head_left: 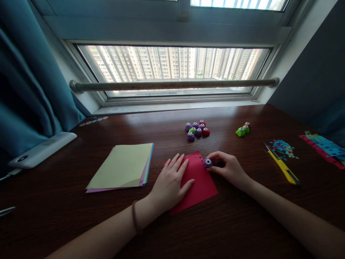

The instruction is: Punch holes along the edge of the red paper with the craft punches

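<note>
A sheet of red paper (201, 185) lies at an angle on the dark wooden table, with a few small punched holes along its upper right edge. My left hand (172, 181) rests flat on its left part, fingers spread. Between the thumb and fingers of my right hand (228, 167) is a small purple craft punch (207, 163) with a star on its top. The punch sits at the paper's right edge, near the holes; whether the edge is inside its slot I cannot tell.
Several craft punches (198, 132) stand behind the paper, and a smaller group (240, 131) stands farther right. Coloured paper (121, 165) is stacked at left. To the right are a yellow utility knife (283, 167), paper bits (283, 148) and punched strips (323, 145). A white device (43, 149) lies far left.
</note>
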Demonstrator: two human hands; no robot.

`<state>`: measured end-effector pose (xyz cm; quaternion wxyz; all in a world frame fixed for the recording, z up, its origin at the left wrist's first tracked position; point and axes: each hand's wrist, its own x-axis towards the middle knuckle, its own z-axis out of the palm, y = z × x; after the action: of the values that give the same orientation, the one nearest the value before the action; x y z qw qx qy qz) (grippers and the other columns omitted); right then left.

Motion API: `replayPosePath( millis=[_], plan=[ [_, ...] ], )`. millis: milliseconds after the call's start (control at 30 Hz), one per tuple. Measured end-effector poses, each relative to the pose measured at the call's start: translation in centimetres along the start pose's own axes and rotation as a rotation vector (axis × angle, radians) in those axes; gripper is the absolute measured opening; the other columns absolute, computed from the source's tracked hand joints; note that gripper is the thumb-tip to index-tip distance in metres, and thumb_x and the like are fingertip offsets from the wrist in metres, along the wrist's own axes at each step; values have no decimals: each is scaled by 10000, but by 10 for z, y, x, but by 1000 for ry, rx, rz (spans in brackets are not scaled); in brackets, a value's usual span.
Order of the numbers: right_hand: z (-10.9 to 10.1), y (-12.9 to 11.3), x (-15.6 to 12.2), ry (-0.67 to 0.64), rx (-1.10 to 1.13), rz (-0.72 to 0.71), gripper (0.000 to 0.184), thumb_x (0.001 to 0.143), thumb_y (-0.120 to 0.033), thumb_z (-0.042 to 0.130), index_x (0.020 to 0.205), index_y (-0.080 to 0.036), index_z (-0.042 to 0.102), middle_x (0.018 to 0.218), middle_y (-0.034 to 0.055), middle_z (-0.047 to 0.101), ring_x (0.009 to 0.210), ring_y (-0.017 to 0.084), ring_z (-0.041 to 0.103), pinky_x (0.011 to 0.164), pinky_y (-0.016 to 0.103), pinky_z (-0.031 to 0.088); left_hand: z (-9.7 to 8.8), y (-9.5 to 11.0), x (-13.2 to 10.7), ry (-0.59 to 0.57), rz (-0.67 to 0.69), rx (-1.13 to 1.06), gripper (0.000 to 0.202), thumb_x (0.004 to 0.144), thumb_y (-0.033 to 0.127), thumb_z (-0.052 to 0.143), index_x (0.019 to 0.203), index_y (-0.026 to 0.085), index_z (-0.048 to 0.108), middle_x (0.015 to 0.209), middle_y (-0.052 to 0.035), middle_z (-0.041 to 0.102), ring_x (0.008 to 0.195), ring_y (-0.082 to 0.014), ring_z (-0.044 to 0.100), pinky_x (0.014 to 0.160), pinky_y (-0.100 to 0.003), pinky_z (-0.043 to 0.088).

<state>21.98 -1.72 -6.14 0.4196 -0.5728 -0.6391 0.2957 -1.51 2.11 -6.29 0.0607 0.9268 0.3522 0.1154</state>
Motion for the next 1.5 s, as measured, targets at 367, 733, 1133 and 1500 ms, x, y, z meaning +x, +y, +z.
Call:
replayPosePath(
  millis=[367,733,1133,1500],
  plan=[
    [-1,3,-1,-10,-14,-56,232,727,-264,696,937,-186,638,944,45,642,840,180,593,754,319,500,0,0,-1,12,4,-23,579,884,452,476,1364,146,373,1442,-139,310,1339,-293,236,1066,-499,272],
    [-1,6,-2,10,-236,-107,264,673,-300,764,909,-219,677,978,41,632,915,210,565,753,322,468,0,0,-1,-3,8,-10,583,888,454,467,1368,139,365,1446,-143,299,1346,-284,222,1073,-492,261],
    [-3,3,-1,-54,-223,-127,266,722,-322,717,978,-252,691,1018,42,640,957,225,553,871,374,448,1,0,-1,15,17,-17,579,883,450,478,1363,143,375,1442,-147,305,1340,-291,235,1063,-505,273],
    [-7,1,1,-104,-148,-92,259,700,-317,732,954,-273,710,1026,26,650,974,223,554,875,361,433,-2,1,0,-13,23,-2,566,889,466,460,1367,174,378,1449,-144,290,1353,-302,194,1067,-539,229]
  ],
)
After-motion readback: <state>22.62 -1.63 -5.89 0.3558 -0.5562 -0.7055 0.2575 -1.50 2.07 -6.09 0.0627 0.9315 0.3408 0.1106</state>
